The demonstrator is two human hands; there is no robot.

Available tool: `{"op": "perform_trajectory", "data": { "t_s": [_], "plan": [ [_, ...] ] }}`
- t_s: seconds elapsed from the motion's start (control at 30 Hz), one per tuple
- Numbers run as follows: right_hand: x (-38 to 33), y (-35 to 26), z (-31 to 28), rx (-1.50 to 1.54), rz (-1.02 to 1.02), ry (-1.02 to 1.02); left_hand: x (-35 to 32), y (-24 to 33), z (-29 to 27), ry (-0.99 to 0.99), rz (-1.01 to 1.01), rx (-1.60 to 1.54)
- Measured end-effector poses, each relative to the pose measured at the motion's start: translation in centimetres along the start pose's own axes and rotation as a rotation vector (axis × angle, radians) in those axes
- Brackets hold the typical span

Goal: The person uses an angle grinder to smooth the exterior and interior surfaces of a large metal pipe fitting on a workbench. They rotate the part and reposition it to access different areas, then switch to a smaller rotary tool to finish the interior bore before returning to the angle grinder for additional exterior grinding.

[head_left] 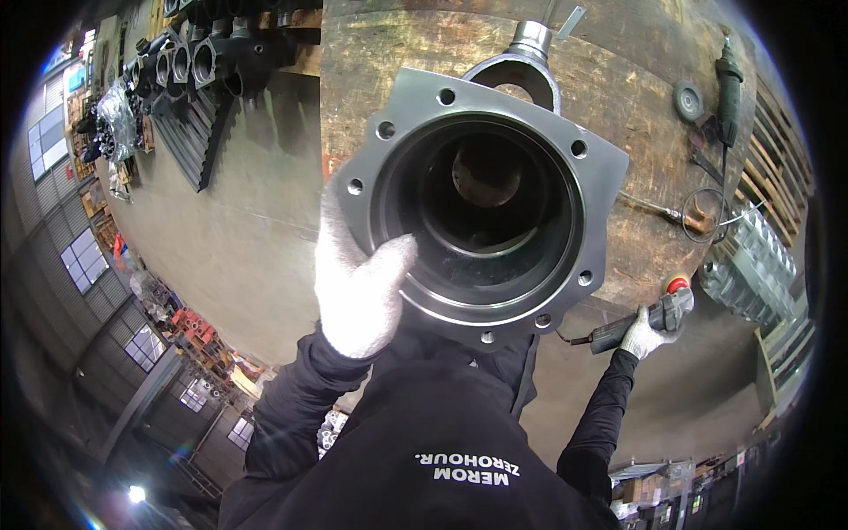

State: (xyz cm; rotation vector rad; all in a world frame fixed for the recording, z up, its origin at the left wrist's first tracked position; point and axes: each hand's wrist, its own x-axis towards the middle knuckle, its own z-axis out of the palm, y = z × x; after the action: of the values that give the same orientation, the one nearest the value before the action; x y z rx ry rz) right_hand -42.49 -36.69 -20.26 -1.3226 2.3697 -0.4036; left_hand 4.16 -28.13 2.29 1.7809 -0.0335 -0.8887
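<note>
A large grey metal housing (495, 265) with a round bore and a flange with several bolt holes stands before me, its open end facing up toward me. My left hand (360, 296), in a white glove, grips the flange at its left side. The thumb lies over the inner rim, and the other fingers are partly hidden along the outer edge. Off to the right, my right hand (649, 337), also gloved in white, is wrapped around an angle grinder (611, 335). The grinder's red disc (677, 283) is near the table edge, apart from the housing.
Behind the housing, a fork-shaped metal piece (530, 66) shows over the wooden tabletop (380, 44). A second power tool (730, 93), a loose disc (688, 102) and a cord lie at the right. Grey castings (755, 269) and pallets (777, 177) stand beyond. More housings (208, 62) sit far left.
</note>
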Motion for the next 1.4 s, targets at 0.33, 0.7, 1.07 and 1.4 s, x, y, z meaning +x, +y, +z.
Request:
{"op": "perform_trajectory", "data": {
  "t_s": [0.33,0.7,1.07,1.4],
  "plan": [
    [1.3,-2.4,4.2,0.046,0.011,0.008,3.7,4.7,3.8,0.022,-0.052,0.085],
    [4.0,0.5,9.9,-0.151,-0.004,0.081,7.3,6.7,5.8,-0.029,-0.051,0.046],
    [2.4,1.3,14.7,-0.518,-0.122,0.250,4.0,4.4,2.8,0.067,-0.077,0.170],
    [0.0,-0.6,14.5,-0.655,0.093,-0.055,-0.9,-1.7,-2.0,0.028,0.065,0.205]
  ]
}}
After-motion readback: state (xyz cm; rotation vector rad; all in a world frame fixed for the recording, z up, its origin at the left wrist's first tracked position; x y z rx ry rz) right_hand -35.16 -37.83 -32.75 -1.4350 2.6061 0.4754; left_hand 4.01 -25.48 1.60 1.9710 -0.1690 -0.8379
